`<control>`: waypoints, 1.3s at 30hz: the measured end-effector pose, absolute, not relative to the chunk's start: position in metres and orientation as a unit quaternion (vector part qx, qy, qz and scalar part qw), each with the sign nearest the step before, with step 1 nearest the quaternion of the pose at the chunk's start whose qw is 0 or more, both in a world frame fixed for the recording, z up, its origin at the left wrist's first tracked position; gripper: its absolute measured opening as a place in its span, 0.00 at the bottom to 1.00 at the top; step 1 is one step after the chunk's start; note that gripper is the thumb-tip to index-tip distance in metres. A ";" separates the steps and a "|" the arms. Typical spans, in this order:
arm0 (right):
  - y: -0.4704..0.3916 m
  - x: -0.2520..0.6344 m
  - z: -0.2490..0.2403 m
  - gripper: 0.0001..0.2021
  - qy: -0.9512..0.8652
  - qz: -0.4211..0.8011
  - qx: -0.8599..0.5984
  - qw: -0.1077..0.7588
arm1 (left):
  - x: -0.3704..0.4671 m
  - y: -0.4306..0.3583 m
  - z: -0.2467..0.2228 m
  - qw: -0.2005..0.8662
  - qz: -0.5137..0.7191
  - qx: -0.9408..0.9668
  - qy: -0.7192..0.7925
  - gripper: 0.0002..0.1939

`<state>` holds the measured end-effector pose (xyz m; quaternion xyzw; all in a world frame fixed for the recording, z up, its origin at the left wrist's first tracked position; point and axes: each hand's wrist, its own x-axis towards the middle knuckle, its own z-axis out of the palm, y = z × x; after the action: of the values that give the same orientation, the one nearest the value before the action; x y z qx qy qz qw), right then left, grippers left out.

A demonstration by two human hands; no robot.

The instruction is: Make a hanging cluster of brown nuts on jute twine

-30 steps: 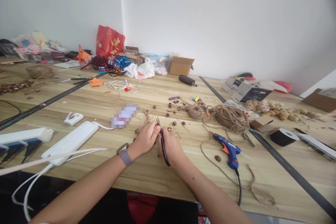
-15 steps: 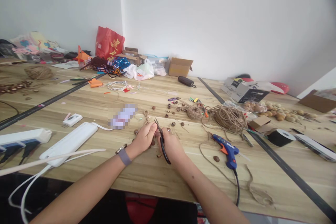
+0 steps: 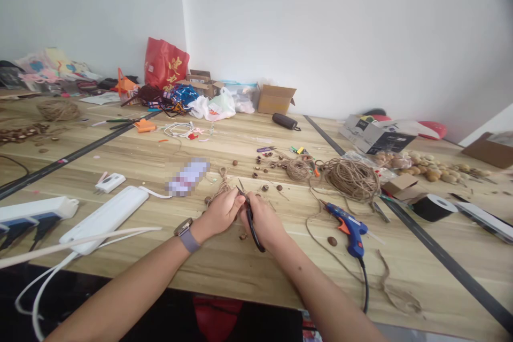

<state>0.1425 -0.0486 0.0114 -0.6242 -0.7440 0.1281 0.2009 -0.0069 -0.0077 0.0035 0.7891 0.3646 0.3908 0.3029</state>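
Observation:
Black-handled scissors (image 3: 250, 220) are in my right hand (image 3: 264, 222), their blades pointing up and away from me between the two hands. My left hand (image 3: 221, 210) is closed right beside the blades, thumb pressed against the fingers; what it pinches is hidden. Twine with a loop at its end (image 3: 223, 179) lies just beyond my left hand and runs toward it. Around both hands are brown nut shells (image 3: 242, 236), some partly covered by the fingers.
A blue glue gun (image 3: 348, 228) with a black cord lies to the right, near a twine coil (image 3: 351, 179) and a smaller twine ball (image 3: 297, 170). On the left are a white power strip (image 3: 105, 219) and a blurred phone-like object (image 3: 189, 177). A red bag (image 3: 165, 64) stands behind.
Both hands stay together in nearly the same place; the right hand and scissors have shifted slightly right and down. The view has moved a little.

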 end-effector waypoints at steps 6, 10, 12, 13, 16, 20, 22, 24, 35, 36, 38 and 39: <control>-0.049 0.137 0.016 0.11 -0.737 0.135 -0.637 0.180 | -0.008 -0.009 0.007 0.301 0.384 0.794 0.363 0.15; -0.049 0.137 0.015 0.11 -0.733 0.129 -0.647 0.165 | -0.009 -0.008 0.007 0.307 0.381 0.795 0.358 0.16; -0.049 0.137 0.014 0.10 -0.731 0.126 -0.650 0.166 | -0.009 -0.007 0.007 0.319 0.389 0.788 0.355 0.17; -0.049 0.138 0.013 0.10 -0.731 0.125 -0.648 0.171 | -0.008 -0.007 0.007 0.325 0.393 0.784 0.354 0.18; -0.047 0.141 0.011 0.08 -0.737 0.128 -0.633 0.199 | -0.006 -0.006 0.005 0.359 0.404 0.766 0.347 0.21; -0.045 0.144 0.008 0.06 -0.745 0.145 -0.610 0.227 | -0.003 -0.004 0.000 0.511 0.367 0.704 0.329 0.24; -0.044 0.146 0.008 0.05 -0.751 0.148 -0.599 0.234 | -0.004 -0.003 -0.001 0.523 0.356 0.700 0.331 0.25; -0.044 0.148 0.008 0.05 -0.757 0.135 -0.595 0.234 | -0.006 -0.003 0.000 0.445 0.374 0.737 0.345 0.24; -0.048 0.151 0.010 0.13 -0.770 0.119 -0.594 0.201 | -0.012 -0.002 0.000 0.237 0.342 0.840 0.349 0.21; -0.047 0.150 0.009 0.12 -0.771 0.121 -0.590 0.208 | -0.012 -0.003 0.001 0.233 0.340 0.842 0.349 0.21; -0.046 0.150 0.007 0.10 -0.772 0.123 -0.583 0.222 | -0.012 -0.005 0.002 0.225 0.336 0.845 0.349 0.21; -0.046 0.149 0.006 0.08 -0.771 0.122 -0.583 0.226 | -0.012 -0.005 0.002 0.221 0.335 0.846 0.350 0.21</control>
<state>0.1493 -0.0460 0.0065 -0.5825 -0.7711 0.1225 0.2260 -0.0117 -0.0051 0.0020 0.8462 0.3500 0.3355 0.2212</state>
